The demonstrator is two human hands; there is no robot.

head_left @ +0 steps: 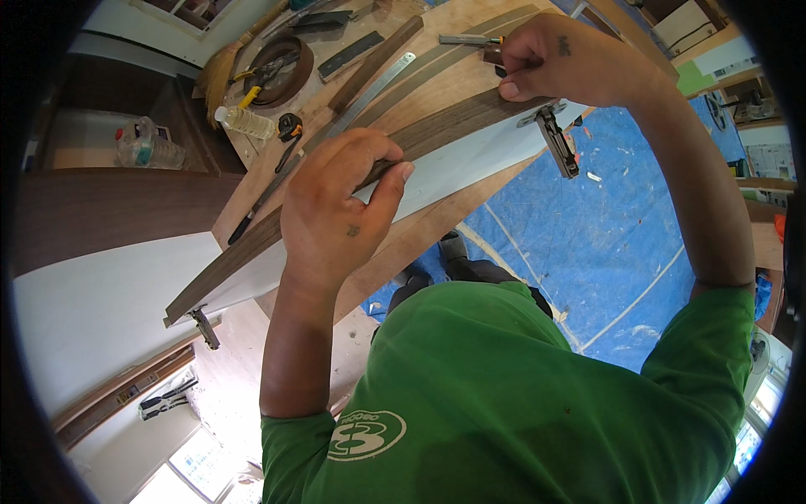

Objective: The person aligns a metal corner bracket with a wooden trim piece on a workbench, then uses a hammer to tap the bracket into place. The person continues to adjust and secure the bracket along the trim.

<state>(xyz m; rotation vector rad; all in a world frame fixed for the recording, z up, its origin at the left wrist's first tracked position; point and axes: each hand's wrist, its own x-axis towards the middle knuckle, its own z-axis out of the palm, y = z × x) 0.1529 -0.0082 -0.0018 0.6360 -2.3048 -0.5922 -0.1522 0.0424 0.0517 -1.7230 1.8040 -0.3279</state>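
Observation:
A long cabinet door panel (457, 164) lies aslant across the workbench, its dark wood-grain edge up and its white face toward me. Metal hinges stick out near both ends, a right hinge (557, 144) and a left hinge (203, 328). My left hand (336, 202) is closed over the dark edge around its middle, thumb on the near side. Near the right end my right hand (571, 63) is curled, its thumb on the same edge; its other fingertips are partly hidden. A chisel-like tool (466, 39) with a flat metal blade reaches behind those fingers; whether they touch it is unclear.
On the workbench (290, 189) lie a steel ruler (382, 80), a tape measure (290, 128), a clear bottle (245, 123), a coil of brown edging (294, 74) and several wood strips. A hand broom (222, 71) stands behind. Blue sheeting (604, 244) covers the floor.

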